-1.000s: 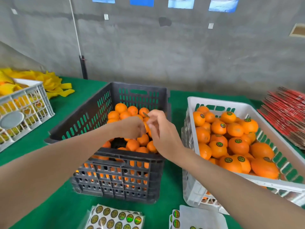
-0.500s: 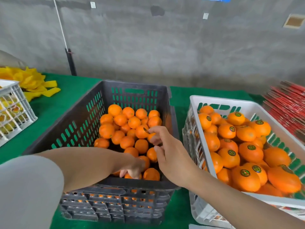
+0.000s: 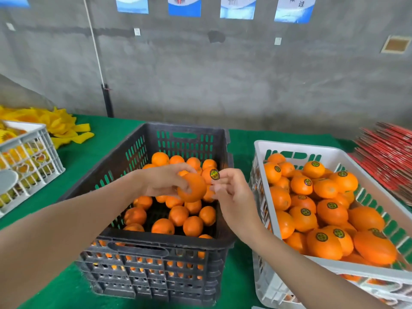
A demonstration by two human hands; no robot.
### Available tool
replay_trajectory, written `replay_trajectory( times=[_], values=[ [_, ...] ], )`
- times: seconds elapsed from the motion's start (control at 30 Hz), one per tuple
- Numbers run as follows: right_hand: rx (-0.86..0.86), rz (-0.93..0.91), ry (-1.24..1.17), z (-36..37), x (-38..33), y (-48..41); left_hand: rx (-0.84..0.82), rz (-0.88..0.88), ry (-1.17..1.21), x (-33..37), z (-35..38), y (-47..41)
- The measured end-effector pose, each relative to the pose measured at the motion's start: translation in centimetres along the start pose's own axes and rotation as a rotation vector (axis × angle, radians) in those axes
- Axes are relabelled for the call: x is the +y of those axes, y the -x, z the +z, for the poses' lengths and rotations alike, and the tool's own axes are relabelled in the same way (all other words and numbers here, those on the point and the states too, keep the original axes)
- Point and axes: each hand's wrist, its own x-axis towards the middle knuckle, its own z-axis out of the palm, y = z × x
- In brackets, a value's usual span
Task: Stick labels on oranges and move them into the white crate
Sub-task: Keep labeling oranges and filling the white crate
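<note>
While left grip (image 3: 163, 180) holds an orange (image 3: 194, 186), right grip (image 3: 234, 197) pinches green-gold label (image 3: 214, 174).

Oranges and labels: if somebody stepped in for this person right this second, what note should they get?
Left hand: holds one orange up over the dark crate.
Right hand: pinches a round label beside that orange, not yet stuck on.
Done: the white crate on the right holds many labelled oranges.
Left: press the label on, put the orange into the white crate, then repeat for the unlabelled oranges in the dark crate.
</note>
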Motion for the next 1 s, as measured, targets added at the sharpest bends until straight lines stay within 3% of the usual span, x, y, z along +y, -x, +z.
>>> replay_trajectory(
  times=[0.1, 0.2, 0.27, 0.37, 0.43, 0.53, 0.63, 0.83, 1.0],
  values=[
    [0.088, 0.055, -0.232, -0.8, -1.2, 0.2, 0.072, 0.129, 0.244, 0.3, 0.3, 2.4],
    [0.099, 0.051, -0.351, -1.7, -2.4, 1.0, 0.023, 0.223, 0.426, -0.1, 1.6, 4.2],
    [0.068, 0.039, -0.369, -2.5, -3.3, 1.9, 0.02, 0.263, 0.433, 0.4, 3.5, 4.8],
    [0.022, 0.014, -0.374, -3.7, -4.3, 3.3, 0.118, 0.261, 0.257, 1.6, 6.9, 5.4],
    [0.011, -0.003, -0.359, -4.8, -4.5, 4.1, 0.046, 0.354, 0.384, 1.3, 8.2, 5.6],
    [0.021, -0.013, -0.357, -6.6, -4.4, 4.9, -0.074, 0.37, 0.642, 1.2, 10.0, 6.6],
    [0.027, -0.033, -0.369, -8.3, -4.6, 5.5, -0.06, 0.331, 0.767, 1.9, 12.1, 6.2],
    [0.061, 0.09, -0.452, -10.6, -4.5, 6.1, -0.031, 0.183, 0.813, 2.7, 14.9, 5.7],
    [0.01, 0.116, -0.304, -11.7, -4.1, 6.8, -0.036, 0.246, 0.819, 2.4, 16.2, 5.3]
  ],
)
